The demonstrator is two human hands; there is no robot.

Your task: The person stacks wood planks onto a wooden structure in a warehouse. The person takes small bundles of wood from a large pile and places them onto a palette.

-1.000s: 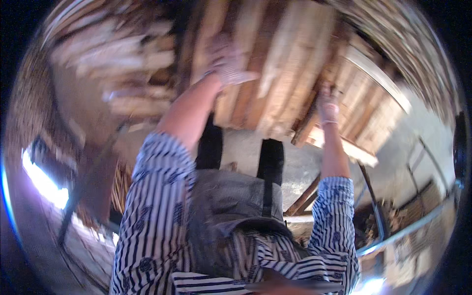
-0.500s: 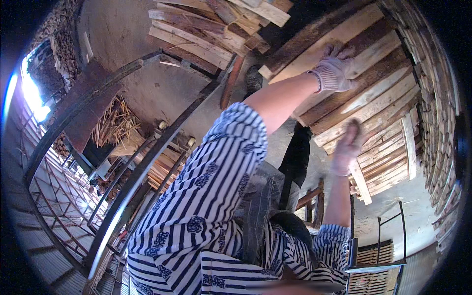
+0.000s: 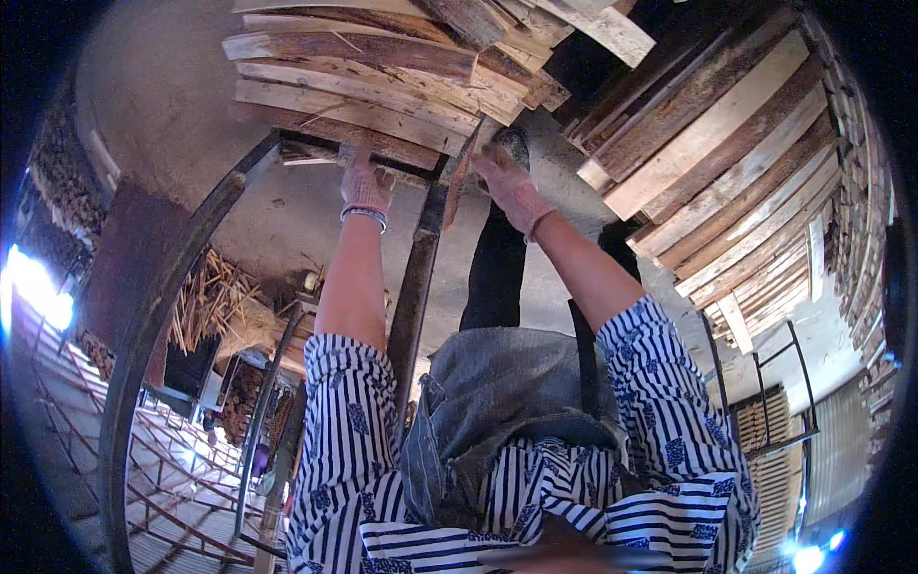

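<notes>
My left hand (image 3: 366, 187), in a pale knitted glove with a band at the wrist, is closed at the dark metal crossbar (image 3: 409, 170) of a cart frame, just below a stack of rough wooden boards (image 3: 354, 91). Its fingertips are partly hidden there. My right hand (image 3: 512, 187), gloved too, reaches to the right end of that stack, beside a short reddish-brown upright piece (image 3: 461, 182). Its fingers are bent and somewhat apart, with nothing visible in them. Bark edges show on several boards.
To the right lies another stack of boards (image 3: 717, 143), with a wall of stacked wood (image 3: 861, 210) behind it. The cart's long curved handle (image 3: 143, 316) runs down my left side. A heap of thin sticks (image 3: 210, 297) lies on the floor at left.
Both hands have moved left, away from the right-hand board stack to the boards on the cart. My view has shifted, and the cart's stack shows more fully.
</notes>
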